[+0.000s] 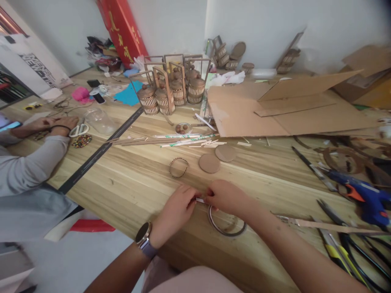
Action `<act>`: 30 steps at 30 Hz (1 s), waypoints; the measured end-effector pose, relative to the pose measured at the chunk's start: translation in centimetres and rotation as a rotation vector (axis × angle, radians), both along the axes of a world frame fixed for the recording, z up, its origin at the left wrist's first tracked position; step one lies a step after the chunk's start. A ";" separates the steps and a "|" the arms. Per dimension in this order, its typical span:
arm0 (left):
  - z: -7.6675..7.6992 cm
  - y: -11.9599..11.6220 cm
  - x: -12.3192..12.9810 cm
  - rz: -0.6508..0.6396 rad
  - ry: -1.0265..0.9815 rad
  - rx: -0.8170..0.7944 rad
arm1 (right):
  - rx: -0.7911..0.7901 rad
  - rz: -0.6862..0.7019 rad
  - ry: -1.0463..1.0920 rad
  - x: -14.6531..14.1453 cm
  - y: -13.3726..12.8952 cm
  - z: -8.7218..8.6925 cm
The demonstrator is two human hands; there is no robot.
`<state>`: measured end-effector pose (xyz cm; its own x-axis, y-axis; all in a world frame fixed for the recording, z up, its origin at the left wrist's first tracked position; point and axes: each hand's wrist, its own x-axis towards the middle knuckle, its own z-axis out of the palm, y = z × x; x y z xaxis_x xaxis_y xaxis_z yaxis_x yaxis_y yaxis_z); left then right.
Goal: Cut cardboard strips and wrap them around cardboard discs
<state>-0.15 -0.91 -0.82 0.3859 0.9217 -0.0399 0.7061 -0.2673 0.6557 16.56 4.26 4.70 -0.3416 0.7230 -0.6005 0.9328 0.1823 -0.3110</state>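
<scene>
My left hand (180, 203), with a watch (143, 234) on its wrist, pinches one end of a short pale strip (200, 200). My right hand (227, 197) grips the strip's other end; both sets of fingertips cover most of it. Just below my right hand, a dark-edged ring (226, 235) lies on the table, partly hidden by that hand and forearm. Beyond the hands are two brown discs (209, 163) and a thin dark-and-pale ring (170, 167). Short pale sticks (214, 143) lie scattered farther back.
Small lidded baskets with handles (166, 97) stand at the back, beside flattened cardboard (241, 114). On the right lie a blue glue gun (360, 189), a knife (314, 169) and yellow-and-black tools (336, 252). A co-worker's arms (39, 154) rest at left, near scissors (79, 130) and a clear jar (99, 121).
</scene>
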 end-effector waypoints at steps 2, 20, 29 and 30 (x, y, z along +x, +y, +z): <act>-0.1 0.0 0.0 0.001 -0.003 -0.001 | 0.007 0.000 -0.003 0.0 0.0 0.0; -0.2 0.0 0.1 -0.016 0.016 0.049 | 0.062 0.016 -0.024 -0.1 0.0 -0.4; -0.9 -0.3 0.1 -0.064 0.032 0.172 | 0.027 0.018 -0.022 -0.2 0.1 0.3; -0.9 -0.4 0.1 -0.069 0.040 0.185 | 0.026 0.020 -0.018 -0.2 0.1 0.3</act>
